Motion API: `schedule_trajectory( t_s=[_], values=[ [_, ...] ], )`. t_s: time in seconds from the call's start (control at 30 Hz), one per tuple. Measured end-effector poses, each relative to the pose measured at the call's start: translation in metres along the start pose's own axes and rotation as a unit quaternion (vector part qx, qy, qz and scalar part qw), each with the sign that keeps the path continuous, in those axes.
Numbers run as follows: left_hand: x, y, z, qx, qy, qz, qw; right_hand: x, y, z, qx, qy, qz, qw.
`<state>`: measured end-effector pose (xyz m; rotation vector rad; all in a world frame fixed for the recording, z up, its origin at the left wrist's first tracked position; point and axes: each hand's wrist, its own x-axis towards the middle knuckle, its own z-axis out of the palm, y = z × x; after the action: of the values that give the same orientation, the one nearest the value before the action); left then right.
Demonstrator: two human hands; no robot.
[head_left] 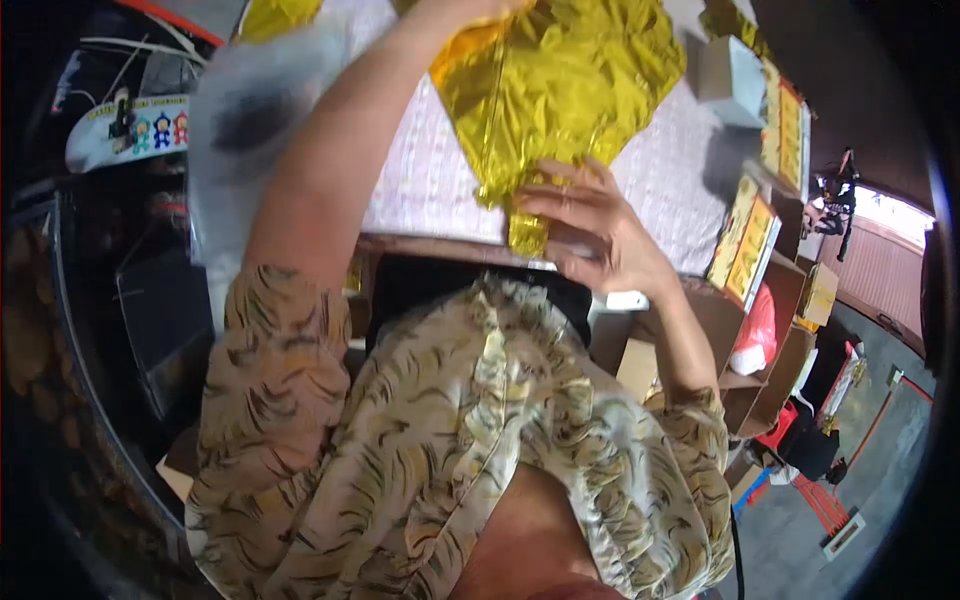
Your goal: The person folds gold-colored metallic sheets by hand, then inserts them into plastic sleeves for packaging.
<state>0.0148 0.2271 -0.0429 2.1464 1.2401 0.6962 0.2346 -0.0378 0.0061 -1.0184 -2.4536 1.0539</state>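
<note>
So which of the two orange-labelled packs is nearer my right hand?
Nearer your right hand is the pack closer to your body; the other pack sits farther off, beside the white box.

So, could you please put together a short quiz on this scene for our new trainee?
1. Multiple choice: Where are the fingers of the right hand?
a) At the widest part of the gold foil
b) By the narrow tail, at the end nearest the person
c) Away from the foil, on the floor

2. True or false: The left hand is wholly in view.

3. Fill in the blank: In the picture, the white box is to the ____ of the foil.

Key: 1. b; 2. False, the top edge cuts it off; 3. right
</note>
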Motion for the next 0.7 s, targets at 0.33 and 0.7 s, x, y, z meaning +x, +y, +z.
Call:
schedule_trajectory(
  t_s=[0.33, 0.7],
  values=[
    [0.016, -0.031, 0.008, 0.098, 0.014, 0.141, 0.985, 0.049, 0.045, 0.03, -0.315, 0.167, 0.13, 0.925],
    [0.062, -0.046, -0.022, 0.028, -0.025, -0.063, 0.997, 0.049, 0.042, 0.029, -0.284, 0.144, 0.155, 0.935]
  ],
)
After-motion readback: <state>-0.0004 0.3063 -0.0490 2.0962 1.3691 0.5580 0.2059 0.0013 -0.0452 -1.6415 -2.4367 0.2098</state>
